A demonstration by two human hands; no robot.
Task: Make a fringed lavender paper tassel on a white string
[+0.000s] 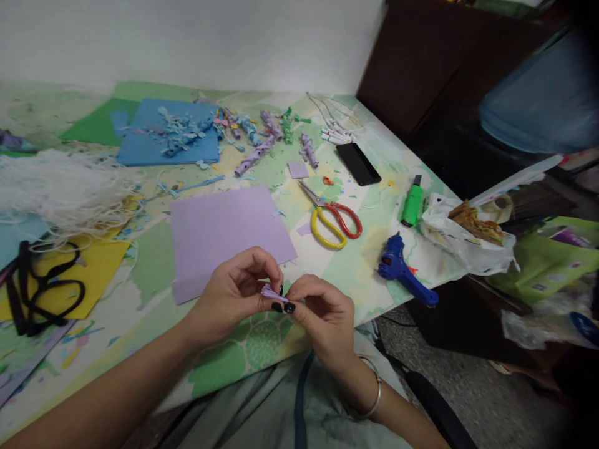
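Observation:
Between my two hands is a small fringed piece of purple paper [270, 292], its cut strips bunched at one end. My left hand [241, 290] pinches it from the left between thumb and fingers. From the right, my right hand [325, 312] grips its narrow end with thumb and forefinger; the fingertips of both hands nearly meet. Just beyond my hands a purple paper sheet [229, 234] lies flat on the table. To the right of that sheet rest scissors [327, 215] with one yellow and one red handle, blades slightly apart.
A blue glue gun [402, 271], a green marker-like item [412, 202] and a black phone [358, 164] lie on the right. Rolled paper pieces [255, 154] and blue sheets [135, 146] sit at the back. White string [65, 190] and black-framed glasses [44, 284] are at the left.

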